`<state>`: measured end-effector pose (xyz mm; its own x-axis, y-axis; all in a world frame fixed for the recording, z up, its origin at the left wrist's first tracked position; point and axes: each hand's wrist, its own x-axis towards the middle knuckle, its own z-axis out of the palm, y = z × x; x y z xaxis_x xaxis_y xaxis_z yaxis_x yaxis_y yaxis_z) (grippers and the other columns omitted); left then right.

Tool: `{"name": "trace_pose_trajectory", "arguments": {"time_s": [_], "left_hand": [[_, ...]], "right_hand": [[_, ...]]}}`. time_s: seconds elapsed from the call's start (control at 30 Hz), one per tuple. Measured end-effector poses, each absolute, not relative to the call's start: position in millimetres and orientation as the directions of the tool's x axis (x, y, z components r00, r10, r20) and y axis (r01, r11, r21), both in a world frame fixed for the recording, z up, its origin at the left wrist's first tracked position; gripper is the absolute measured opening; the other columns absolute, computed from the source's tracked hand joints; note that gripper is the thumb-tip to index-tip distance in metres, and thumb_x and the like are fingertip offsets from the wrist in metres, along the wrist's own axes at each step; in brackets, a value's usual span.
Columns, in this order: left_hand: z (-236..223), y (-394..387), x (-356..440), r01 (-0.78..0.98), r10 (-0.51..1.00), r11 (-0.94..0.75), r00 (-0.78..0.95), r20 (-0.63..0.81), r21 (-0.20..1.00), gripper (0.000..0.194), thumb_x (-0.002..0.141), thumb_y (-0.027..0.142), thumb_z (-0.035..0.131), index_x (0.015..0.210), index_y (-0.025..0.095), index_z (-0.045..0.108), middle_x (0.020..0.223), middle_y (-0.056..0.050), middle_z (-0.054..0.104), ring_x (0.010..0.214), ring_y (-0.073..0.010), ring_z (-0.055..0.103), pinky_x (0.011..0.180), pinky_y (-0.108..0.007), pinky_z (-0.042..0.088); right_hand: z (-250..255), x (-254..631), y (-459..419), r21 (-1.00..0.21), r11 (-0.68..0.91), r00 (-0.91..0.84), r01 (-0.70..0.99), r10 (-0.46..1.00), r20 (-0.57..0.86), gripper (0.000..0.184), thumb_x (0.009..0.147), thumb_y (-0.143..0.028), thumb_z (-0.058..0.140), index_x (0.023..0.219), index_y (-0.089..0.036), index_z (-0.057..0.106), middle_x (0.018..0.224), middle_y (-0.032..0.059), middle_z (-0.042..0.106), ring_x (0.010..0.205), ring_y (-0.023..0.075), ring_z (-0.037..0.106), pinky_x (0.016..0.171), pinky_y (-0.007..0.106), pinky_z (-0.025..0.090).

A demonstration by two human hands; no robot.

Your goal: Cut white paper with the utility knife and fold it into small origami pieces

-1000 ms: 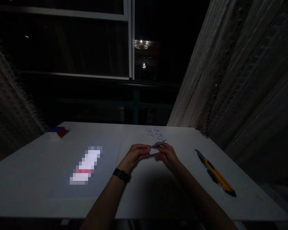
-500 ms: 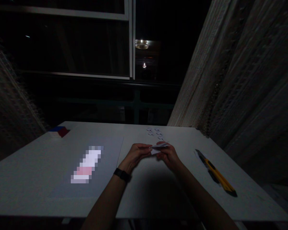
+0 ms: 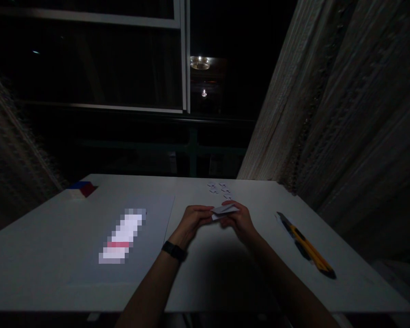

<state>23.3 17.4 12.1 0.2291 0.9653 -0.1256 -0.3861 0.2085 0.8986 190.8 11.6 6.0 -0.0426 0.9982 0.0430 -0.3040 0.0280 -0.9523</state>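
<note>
A small folded piece of white paper (image 3: pixel 224 210) is held just above the table, between both hands. My left hand (image 3: pixel 193 220), with a dark watch (image 3: pixel 174 250) on its wrist, pinches the paper's left end. The right end is gripped by my right hand (image 3: pixel 239 219), its thumb and fingers closed on the paper. Just beyond the hands lie several small paper pieces with dark marks (image 3: pixel 220 187), set out in short rows.
A yellow utility knife (image 3: pixel 308 246) lies on the white table (image 3: pixel 198 291) at the right. To the left, a large sheet (image 3: pixel 150 255) carries a bright, pixelated phone-like shape (image 3: pixel 125 234). A colourful cube (image 3: pixel 82 189) sits at the far left, curtains (image 3: pixel 276 114) hang at both sides.
The folded paper has tilted slightly, so that more of its upper face shows. Both hands keep their hold, and the view has shifted a little.
</note>
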Motion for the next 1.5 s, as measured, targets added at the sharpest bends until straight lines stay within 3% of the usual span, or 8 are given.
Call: {"name": "trace_pose_trajectory", "arguments": {"time_s": [0.4, 0.77, 0.93, 1.2, 1.5], "left_hand": [[14, 14, 26, -0.261, 0.982, 0.146, 0.158, -0.107, 0.954, 0.026, 0.054, 0.013, 0.074, 0.079, 0.008, 0.072, 0.07, -0.01, 0.068, 0.057, -0.0142, 0.062, 0.056, -0.024, 0.05], [15, 13, 28, -0.277, 0.983, 0.142, 0.151, -0.103, 0.95, 0.015, 0.048, 0.013, 0.077, 0.058, 0.009, 0.067, 0.057, -0.004, 0.063, 0.054, -0.0119, 0.058, 0.055, -0.023, 0.048], [15, 12, 31, -0.324, 0.987, 0.149, 0.114, -0.118, 0.934, 0.018, 0.045, 0.014, 0.08, 0.052, 0.01, 0.063, 0.052, -0.001, 0.059, 0.051, -0.0108, 0.056, 0.055, -0.023, 0.047], [18, 11, 28, -0.273, 0.984, 0.165, 0.112, -0.139, 0.948, 0.021, 0.045, 0.016, 0.081, 0.051, 0.01, 0.061, 0.053, -0.002, 0.06, 0.054, -0.0123, 0.058, 0.055, -0.023, 0.046], [14, 12, 33, -0.308, 0.992, 0.123, 0.036, -0.118, 0.943, 0.018, 0.046, 0.015, 0.079, 0.055, 0.01, 0.065, 0.053, -0.002, 0.06, 0.05, -0.0111, 0.056, 0.052, -0.022, 0.045]], "right_hand": [[5, 192, 13, -0.967, 0.062, -0.042, -0.246, 0.996, 0.074, 0.031, 0.057, -0.019, 0.065, 0.087, -0.016, 0.057, 0.064, 0.002, 0.067, 0.042, 0.0169, 0.061, 0.037, 0.025, 0.049], [4, 191, 13, -0.977, 0.031, -0.099, -0.21, 0.994, 0.053, 0.035, 0.059, -0.03, 0.071, 0.086, -0.015, 0.056, 0.053, 0.0013, 0.064, 0.041, 0.0179, 0.06, 0.037, 0.025, 0.049], [3, 190, 14, -0.959, -0.015, -0.064, -0.282, 0.998, 0.003, 0.032, 0.061, -0.027, 0.07, 0.088, -0.014, 0.058, 0.058, 0.0028, 0.065, 0.042, 0.0161, 0.06, 0.036, 0.023, 0.046], [5, 198, 15, -0.931, -0.18, -0.094, -0.317, 0.983, -0.158, 0.017, 0.06, -0.021, 0.068, 0.072, -0.012, 0.06, 0.055, 0.0037, 0.063, 0.042, 0.0146, 0.059, 0.034, 0.021, 0.044], [10, 192, 11, -0.917, -0.246, -0.166, -0.313, 0.965, -0.202, 0.021, 0.066, -0.022, 0.067, 0.083, -0.013, 0.058, 0.062, 0.0049, 0.066, 0.048, 0.0152, 0.062, 0.041, 0.023, 0.048]]}}
